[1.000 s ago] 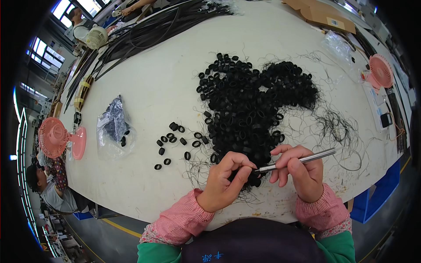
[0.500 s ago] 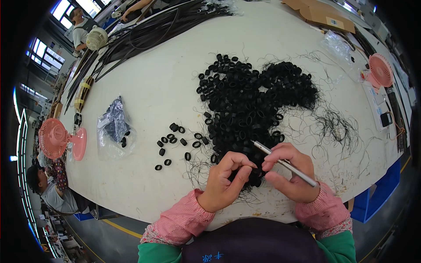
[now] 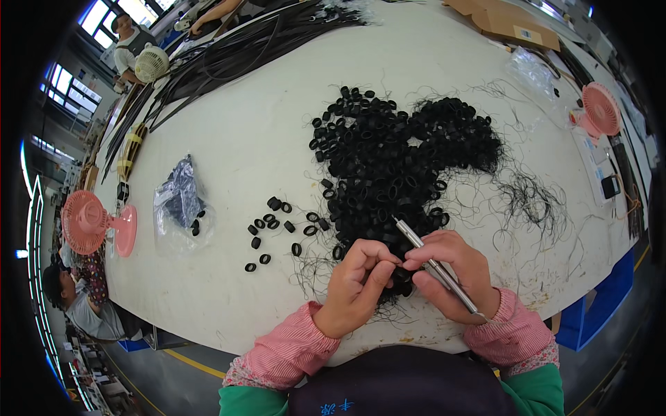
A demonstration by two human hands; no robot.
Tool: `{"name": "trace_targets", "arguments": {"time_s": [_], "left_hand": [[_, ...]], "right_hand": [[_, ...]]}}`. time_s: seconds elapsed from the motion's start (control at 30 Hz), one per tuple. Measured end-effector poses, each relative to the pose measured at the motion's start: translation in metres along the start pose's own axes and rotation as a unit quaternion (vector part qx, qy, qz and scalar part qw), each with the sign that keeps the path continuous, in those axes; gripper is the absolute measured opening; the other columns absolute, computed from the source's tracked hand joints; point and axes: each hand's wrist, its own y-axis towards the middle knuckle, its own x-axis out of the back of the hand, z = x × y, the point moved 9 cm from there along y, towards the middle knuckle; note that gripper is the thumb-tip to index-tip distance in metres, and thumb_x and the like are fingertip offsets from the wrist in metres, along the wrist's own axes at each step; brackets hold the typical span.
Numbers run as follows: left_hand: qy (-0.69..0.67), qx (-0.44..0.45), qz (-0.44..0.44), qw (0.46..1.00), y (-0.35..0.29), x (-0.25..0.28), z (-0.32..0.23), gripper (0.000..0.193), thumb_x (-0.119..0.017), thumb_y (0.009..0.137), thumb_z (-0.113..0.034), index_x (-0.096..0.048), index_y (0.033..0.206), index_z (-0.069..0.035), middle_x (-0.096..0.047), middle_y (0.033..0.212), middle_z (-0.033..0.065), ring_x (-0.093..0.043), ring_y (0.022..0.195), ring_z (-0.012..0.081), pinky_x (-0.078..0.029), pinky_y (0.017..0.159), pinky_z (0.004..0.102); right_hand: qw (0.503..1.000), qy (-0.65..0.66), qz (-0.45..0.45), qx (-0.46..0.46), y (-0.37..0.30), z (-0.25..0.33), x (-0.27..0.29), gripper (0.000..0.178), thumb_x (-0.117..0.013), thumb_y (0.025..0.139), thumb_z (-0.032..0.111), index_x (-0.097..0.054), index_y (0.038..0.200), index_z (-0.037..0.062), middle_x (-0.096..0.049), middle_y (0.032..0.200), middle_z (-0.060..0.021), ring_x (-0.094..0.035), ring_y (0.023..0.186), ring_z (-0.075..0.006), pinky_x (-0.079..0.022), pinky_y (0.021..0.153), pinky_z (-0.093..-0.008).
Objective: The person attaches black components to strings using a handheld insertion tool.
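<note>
Just in front of me, at the near edge of a heap of small black rings (image 3: 378,166), both hands meet fingertip to fingertip. My left hand (image 3: 354,288) is closed in a pinch; what sits between its thumb and forefinger is too small to make out. A slim silver pen-shaped tool (image 3: 409,234) lies slantwise across my right hand (image 3: 461,274), gripped by it, its thin tip pointing up and left over the rings. The right thumb and forefinger come close to the left fingertips. Dark rings show below and between the hands, partly hidden by the fingers.
Loose rings (image 3: 274,223) lie left of the heap, cut threads (image 3: 531,201) to its right. A clear plastic bag (image 3: 182,197) and a pink fan (image 3: 87,222) stand left; another pink fan (image 3: 601,109) is right. Long black strips (image 3: 229,52) and a cardboard box (image 3: 503,21) lie far off.
My right hand has shifted slightly left, closer to the left fingertips. The silver tool has turned steeper, its tip moving a little left and up. My left hand has hardly moved.
</note>
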Motion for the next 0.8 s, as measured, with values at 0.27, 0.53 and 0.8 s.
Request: {"name": "trace_targets", "arguments": {"time_s": [0.27, 0.53, 0.8], "left_hand": [[0.051, -0.021, 0.0, 0.998, -0.001, 0.002, -0.004, 0.009, -0.05, 0.098, -0.007, -0.049, 0.105, -0.002, -0.059, 0.078, 0.0011, -0.052, 0.067, 0.0032, -0.04, 0.058, 0.0183], [0.07, 0.029, 0.037, 0.996, -0.004, 0.0, 0.002, 0.011, -0.048, 0.099, -0.009, -0.045, 0.107, -0.003, -0.061, 0.1, 0.0096, -0.061, 0.086, 0.009, -0.048, 0.071, 0.02], [0.063, 0.024, 0.039, 0.997, -0.004, -0.001, 0.002, 0.011, -0.049, 0.098, -0.009, -0.045, 0.107, -0.003, -0.06, 0.101, 0.01, -0.061, 0.086, 0.0093, -0.048, 0.07, 0.0203]], "right_hand": [[0.927, 0.322, -0.043, -0.186, -0.013, -0.031, 0.012, 0.023, -0.046, 0.098, 0.017, -0.058, 0.098, -0.0022, -0.063, 0.073, -0.005, -0.066, 0.07, -0.014, -0.035, 0.105, -0.0386], [0.936, 0.295, -0.023, -0.191, -0.011, -0.027, 0.01, 0.024, -0.045, 0.099, 0.018, -0.06, 0.094, -0.0007, -0.061, 0.065, -0.0021, -0.065, 0.067, -0.013, -0.033, 0.106, -0.0395], [0.938, 0.285, -0.012, -0.195, -0.011, -0.028, 0.009, 0.024, -0.045, 0.099, 0.018, -0.06, 0.095, -0.0008, -0.06, 0.064, -0.0017, -0.065, 0.067, -0.0126, -0.034, 0.105, -0.0387]]}}
